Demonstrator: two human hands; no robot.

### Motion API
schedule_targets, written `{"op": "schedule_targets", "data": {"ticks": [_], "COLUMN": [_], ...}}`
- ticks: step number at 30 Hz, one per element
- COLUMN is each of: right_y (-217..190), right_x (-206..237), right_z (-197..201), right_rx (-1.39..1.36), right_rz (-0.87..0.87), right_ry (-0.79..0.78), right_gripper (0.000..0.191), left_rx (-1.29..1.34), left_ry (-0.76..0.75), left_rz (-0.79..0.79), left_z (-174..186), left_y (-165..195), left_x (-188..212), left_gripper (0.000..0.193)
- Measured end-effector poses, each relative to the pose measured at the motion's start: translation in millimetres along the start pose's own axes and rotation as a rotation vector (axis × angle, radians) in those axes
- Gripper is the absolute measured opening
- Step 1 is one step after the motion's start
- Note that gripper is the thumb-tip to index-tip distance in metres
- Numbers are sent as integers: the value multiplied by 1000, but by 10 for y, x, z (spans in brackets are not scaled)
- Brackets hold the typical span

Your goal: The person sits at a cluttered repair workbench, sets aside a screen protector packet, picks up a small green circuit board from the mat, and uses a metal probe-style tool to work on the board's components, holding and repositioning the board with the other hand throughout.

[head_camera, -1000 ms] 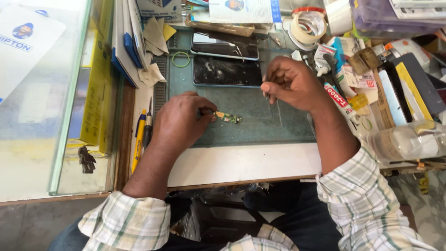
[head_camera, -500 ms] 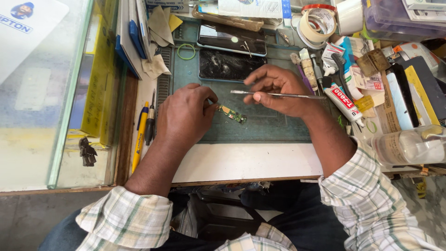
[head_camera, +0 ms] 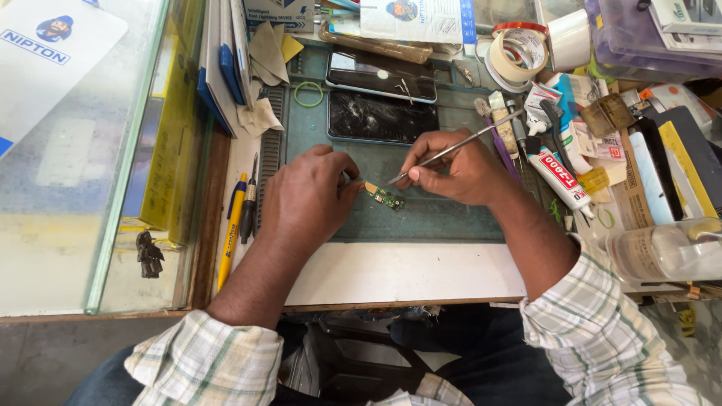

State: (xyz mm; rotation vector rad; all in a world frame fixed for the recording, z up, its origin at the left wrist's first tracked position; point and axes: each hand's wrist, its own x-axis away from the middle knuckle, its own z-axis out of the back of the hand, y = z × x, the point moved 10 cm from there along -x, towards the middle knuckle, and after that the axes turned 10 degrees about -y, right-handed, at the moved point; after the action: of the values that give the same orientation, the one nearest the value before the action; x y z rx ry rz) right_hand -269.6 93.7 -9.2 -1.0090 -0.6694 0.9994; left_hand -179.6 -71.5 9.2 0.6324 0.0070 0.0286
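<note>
Head view: small green circuit board (head_camera: 385,197) lies on the green work mat (head_camera: 451,218), left hand (head_camera: 308,199) pinching its near end, right hand (head_camera: 459,167) gripping a thin metal probe (head_camera: 451,149), cracked phone (head_camera: 382,117) beyond the board.

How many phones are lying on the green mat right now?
2: one phone with a dark glossy screen at the mat's far edge, one phone with a scuffed screen just nearer, beyond both hands. Clutter may hide others.

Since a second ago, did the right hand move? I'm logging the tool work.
Yes. The right hand has come down from beside the cracked phone towards the small circuit board, bringing the metal tool tip near it.
</note>
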Motion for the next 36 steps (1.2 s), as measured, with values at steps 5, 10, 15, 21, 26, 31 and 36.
{"op": "schedule_targets", "data": {"ticks": [5, 10, 15, 21, 26, 31, 36], "right_y": [27, 61, 18, 48, 42, 21, -146], "right_x": [-11, -47, -52, -48, -22, -15, -9], "right_z": [10, 0, -2, 14, 84, 132, 46], "right_rx": [48, 17, 75, 36, 65, 138, 170], "right_rz": [-27, -68, -42, -69, -60, -69, 37], "right_ry": [18, 18, 18, 10, 27, 56, -2], "right_gripper": [4, 8, 11, 10, 11, 9, 9], "left_rx": [-33, -39, -87, -97, -72, -186, -167], "left_ry": [79, 33, -14, 23, -121, -367, -410], "left_rz": [5, 18, -46, -150, -290, -440, -461], "left_z": [48, 23, -54, -65, -128, -327, -358], "left_y": [-10, -17, 37, 122, 327, 625, 643], "left_x": [11, -26, -45, -22, 25, 214, 243], "left_gripper": [16, 21, 17, 22, 41, 59, 62]}}
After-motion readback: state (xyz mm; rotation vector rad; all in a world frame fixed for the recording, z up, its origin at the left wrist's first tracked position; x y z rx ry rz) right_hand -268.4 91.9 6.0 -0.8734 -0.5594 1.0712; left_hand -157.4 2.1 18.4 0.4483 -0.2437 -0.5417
